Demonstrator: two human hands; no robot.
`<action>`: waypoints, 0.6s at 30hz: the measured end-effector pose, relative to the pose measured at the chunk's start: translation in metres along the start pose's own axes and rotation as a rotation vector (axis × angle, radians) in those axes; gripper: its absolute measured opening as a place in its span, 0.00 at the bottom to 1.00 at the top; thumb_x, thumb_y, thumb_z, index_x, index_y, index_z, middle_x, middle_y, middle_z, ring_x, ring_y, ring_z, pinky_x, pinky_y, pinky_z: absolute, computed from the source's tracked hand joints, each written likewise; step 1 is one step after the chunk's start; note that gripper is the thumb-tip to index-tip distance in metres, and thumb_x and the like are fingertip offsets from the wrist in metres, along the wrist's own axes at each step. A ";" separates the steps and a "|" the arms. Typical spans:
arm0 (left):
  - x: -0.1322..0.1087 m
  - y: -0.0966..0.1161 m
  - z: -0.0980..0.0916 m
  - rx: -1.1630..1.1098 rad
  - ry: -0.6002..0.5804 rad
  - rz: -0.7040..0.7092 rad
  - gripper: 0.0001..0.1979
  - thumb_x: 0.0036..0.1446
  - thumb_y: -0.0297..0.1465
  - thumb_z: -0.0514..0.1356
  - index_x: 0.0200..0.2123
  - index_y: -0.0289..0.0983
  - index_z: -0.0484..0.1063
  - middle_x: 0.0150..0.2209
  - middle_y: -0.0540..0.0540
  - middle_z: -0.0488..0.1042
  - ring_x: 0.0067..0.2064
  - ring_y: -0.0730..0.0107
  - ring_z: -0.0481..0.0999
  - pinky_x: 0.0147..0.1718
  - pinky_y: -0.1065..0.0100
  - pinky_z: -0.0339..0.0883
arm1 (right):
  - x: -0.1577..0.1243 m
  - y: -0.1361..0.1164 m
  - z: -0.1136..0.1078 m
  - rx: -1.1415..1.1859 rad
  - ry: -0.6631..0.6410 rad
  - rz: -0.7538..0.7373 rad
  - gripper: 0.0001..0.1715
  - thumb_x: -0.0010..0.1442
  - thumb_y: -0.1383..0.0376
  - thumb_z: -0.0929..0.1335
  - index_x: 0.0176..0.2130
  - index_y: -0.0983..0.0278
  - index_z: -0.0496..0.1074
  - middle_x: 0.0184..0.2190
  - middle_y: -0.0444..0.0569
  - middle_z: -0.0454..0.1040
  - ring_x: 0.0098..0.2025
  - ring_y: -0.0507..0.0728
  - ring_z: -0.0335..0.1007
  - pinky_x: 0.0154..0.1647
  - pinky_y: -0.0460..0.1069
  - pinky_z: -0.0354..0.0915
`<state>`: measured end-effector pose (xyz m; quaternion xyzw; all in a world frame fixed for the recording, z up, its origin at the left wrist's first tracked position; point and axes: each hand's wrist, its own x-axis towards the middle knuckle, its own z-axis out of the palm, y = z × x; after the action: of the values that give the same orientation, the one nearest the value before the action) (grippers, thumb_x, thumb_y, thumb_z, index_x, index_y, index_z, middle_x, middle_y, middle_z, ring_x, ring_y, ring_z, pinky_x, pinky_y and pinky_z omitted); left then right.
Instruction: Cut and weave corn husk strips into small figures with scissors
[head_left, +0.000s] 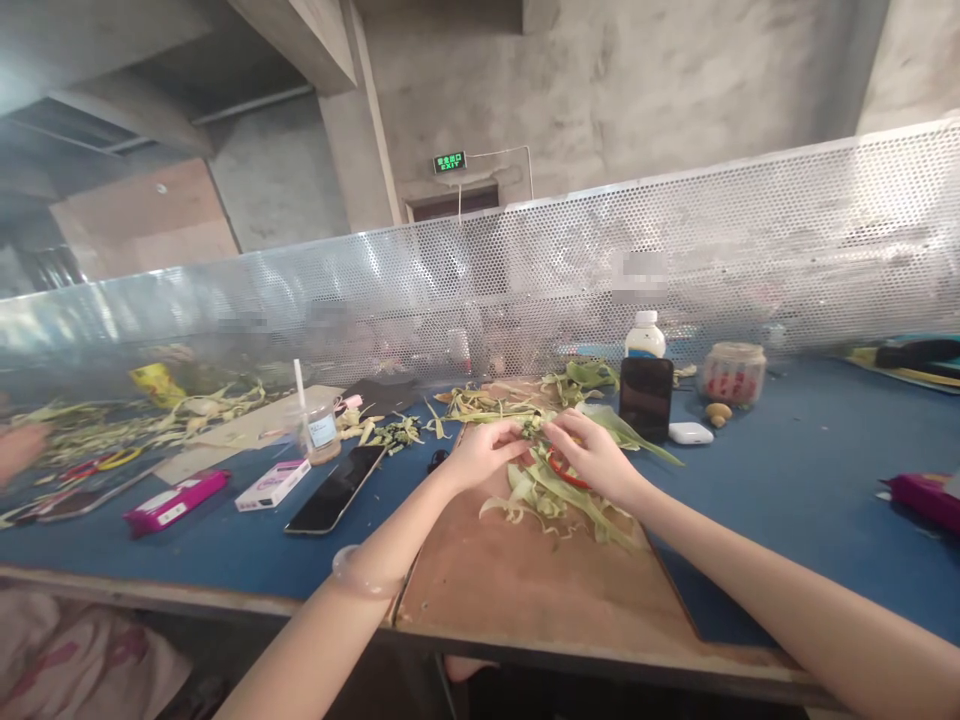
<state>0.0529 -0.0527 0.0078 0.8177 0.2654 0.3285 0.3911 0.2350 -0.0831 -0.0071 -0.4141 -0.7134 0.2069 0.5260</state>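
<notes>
Pinching a small green leafy clump (pixel 532 428) between fingers (pixel 506 433), the left hand (pixel 484 452) and right hand (pixel 596 457) meet, probably to steady it.

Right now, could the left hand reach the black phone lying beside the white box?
Probably yes: the left hand is busy with a green plant piece, but the phone lies nearby, with only a small dark item between.

Green-lettered sign (pixel 449 162): "安全出口", with "EXIT" beneath. Label (pixel 322 429) on cup (pixel 325 452): too blurred to read.
</notes>
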 end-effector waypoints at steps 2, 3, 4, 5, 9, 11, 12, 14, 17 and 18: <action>0.000 -0.001 -0.001 0.026 -0.012 -0.010 0.13 0.54 0.40 0.56 0.34 0.35 0.69 0.31 0.45 0.75 0.36 0.66 0.75 0.41 0.63 0.66 | 0.002 -0.001 -0.001 0.098 0.010 0.124 0.21 0.55 0.48 0.61 0.29 0.63 0.66 0.25 0.45 0.64 0.27 0.53 0.63 0.26 0.48 0.63; 0.000 -0.002 -0.001 0.042 -0.022 -0.013 0.13 0.54 0.39 0.56 0.33 0.35 0.69 0.30 0.45 0.75 0.35 0.66 0.75 0.41 0.63 0.65 | 0.003 -0.001 -0.002 0.148 0.015 0.176 0.21 0.54 0.48 0.62 0.31 0.63 0.66 0.26 0.45 0.65 0.26 0.52 0.63 0.26 0.47 0.63; 0.000 -0.002 -0.001 0.057 -0.032 -0.012 0.12 0.54 0.39 0.56 0.32 0.35 0.69 0.29 0.45 0.75 0.35 0.66 0.75 0.41 0.63 0.65 | 0.005 -0.001 -0.003 0.194 0.018 0.211 0.21 0.53 0.48 0.63 0.32 0.64 0.66 0.26 0.46 0.66 0.26 0.52 0.64 0.25 0.47 0.63; 0.000 -0.003 -0.001 0.069 -0.039 -0.009 0.12 0.54 0.39 0.56 0.31 0.36 0.69 0.29 0.46 0.75 0.35 0.66 0.75 0.41 0.63 0.65 | 0.006 0.000 -0.004 0.233 0.019 0.230 0.21 0.52 0.48 0.64 0.32 0.64 0.67 0.26 0.46 0.67 0.26 0.52 0.64 0.25 0.47 0.63; -0.001 -0.003 -0.001 0.095 -0.048 -0.016 0.11 0.53 0.39 0.56 0.31 0.36 0.68 0.29 0.46 0.76 0.35 0.67 0.75 0.40 0.64 0.65 | 0.007 0.003 -0.005 0.271 -0.023 0.239 0.21 0.51 0.49 0.65 0.28 0.65 0.68 0.23 0.44 0.66 0.21 0.49 0.60 0.21 0.45 0.58; -0.001 -0.002 -0.001 0.103 -0.069 -0.036 0.11 0.53 0.39 0.56 0.30 0.36 0.68 0.29 0.46 0.76 0.34 0.67 0.75 0.39 0.65 0.65 | 0.006 0.005 -0.004 0.278 -0.036 0.253 0.22 0.51 0.48 0.65 0.28 0.65 0.68 0.22 0.43 0.65 0.18 0.47 0.56 0.19 0.44 0.53; -0.001 -0.002 -0.001 0.105 -0.084 -0.047 0.11 0.53 0.40 0.56 0.30 0.36 0.67 0.29 0.46 0.76 0.34 0.67 0.75 0.38 0.65 0.65 | 0.006 0.006 -0.004 0.287 -0.035 0.256 0.22 0.51 0.48 0.64 0.28 0.65 0.68 0.21 0.42 0.65 0.18 0.46 0.55 0.19 0.44 0.52; -0.002 -0.001 -0.001 0.100 -0.110 -0.062 0.12 0.53 0.40 0.56 0.29 0.37 0.67 0.28 0.47 0.76 0.33 0.67 0.75 0.37 0.66 0.65 | 0.005 0.006 -0.003 0.305 -0.034 0.253 0.22 0.51 0.48 0.65 0.28 0.65 0.67 0.21 0.41 0.63 0.18 0.46 0.54 0.19 0.44 0.51; -0.003 0.000 0.000 0.082 -0.110 -0.072 0.12 0.53 0.40 0.56 0.30 0.37 0.67 0.29 0.46 0.76 0.33 0.67 0.75 0.36 0.66 0.65 | 0.005 0.007 -0.002 0.324 -0.041 0.253 0.22 0.50 0.48 0.66 0.26 0.65 0.67 0.21 0.41 0.62 0.19 0.46 0.53 0.19 0.44 0.51; -0.004 0.001 0.001 0.073 -0.103 -0.078 0.12 0.52 0.40 0.57 0.31 0.36 0.68 0.29 0.46 0.76 0.33 0.67 0.75 0.37 0.65 0.65 | 0.004 0.007 -0.001 0.338 -0.040 0.257 0.22 0.50 0.48 0.66 0.27 0.65 0.67 0.20 0.41 0.62 0.19 0.46 0.53 0.19 0.44 0.50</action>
<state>0.0512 -0.0561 0.0071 0.8365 0.2881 0.2605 0.3866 0.2381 -0.0760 -0.0091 -0.4032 -0.6203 0.3973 0.5430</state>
